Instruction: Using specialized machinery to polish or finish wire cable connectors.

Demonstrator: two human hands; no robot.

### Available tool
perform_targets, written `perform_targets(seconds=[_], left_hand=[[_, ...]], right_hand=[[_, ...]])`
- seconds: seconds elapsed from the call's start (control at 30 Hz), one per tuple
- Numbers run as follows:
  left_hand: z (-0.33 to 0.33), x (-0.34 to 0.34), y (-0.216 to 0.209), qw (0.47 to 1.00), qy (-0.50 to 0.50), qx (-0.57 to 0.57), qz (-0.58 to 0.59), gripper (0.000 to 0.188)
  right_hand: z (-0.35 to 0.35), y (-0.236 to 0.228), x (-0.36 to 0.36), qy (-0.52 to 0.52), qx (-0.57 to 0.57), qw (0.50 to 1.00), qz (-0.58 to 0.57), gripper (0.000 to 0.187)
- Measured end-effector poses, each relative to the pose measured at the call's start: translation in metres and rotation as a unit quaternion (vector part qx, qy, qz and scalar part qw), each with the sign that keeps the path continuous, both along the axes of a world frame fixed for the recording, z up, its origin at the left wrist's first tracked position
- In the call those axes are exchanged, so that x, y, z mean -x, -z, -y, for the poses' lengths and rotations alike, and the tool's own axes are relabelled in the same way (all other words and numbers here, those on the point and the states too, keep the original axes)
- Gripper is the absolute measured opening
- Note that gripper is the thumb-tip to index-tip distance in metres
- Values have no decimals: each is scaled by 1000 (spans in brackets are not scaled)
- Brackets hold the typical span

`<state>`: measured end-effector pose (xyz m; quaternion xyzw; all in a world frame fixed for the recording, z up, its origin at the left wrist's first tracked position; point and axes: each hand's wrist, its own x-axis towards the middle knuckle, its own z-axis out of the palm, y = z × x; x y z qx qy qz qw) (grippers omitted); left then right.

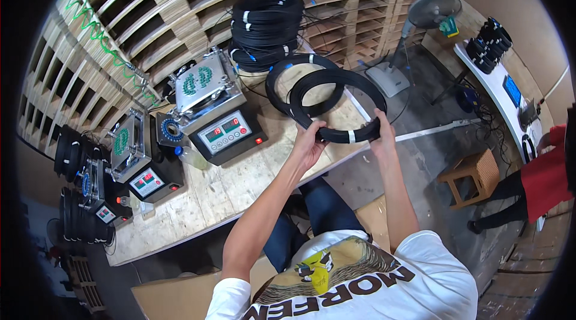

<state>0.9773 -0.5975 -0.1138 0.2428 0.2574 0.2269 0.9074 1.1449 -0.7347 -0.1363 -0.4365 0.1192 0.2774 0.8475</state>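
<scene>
Between my hands hangs a coil of black cable (pixel 327 75), tied with white bands and tilted over the table's right edge. My left hand (pixel 309 144) is closed round the coil's near left side. Round its near right side my right hand (pixel 382 134) is closed too. Partly behind the held coil, a second black cable coil (pixel 277 89) lies on the table. A tall stack of similar coils (pixel 267 23) stands farther back. To the left of my left hand is a machine with a metal top and a lit red display (pixel 223 132).
Two more such machines (pixel 147 182) line the wooden table (pixel 198 200) at left, beside plastic bottles (pixel 192 156). Stacked pallets (pixel 342 2) wall off the back. A fan (pixel 390 77), a brown stool (pixel 474 177) and a person in red (pixel 543 182) are at right.
</scene>
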Motion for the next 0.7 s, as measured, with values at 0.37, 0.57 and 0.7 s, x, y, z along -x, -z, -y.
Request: perform_targets(seconds=[0.37, 0.57, 0.7], left_hand=[[59, 21, -14, 979, 130, -155, 1, 54], [-6, 25, -88, 932, 14, -362, 0, 76], [-45, 71, -138, 879, -68, -467, -67, 74]], right_hand=[[113, 1, -14, 17, 58, 984, 166, 15], [70, -67, -30, -93, 16, 959, 267, 16], [5, -107, -7, -199, -25, 908, 368, 21]])
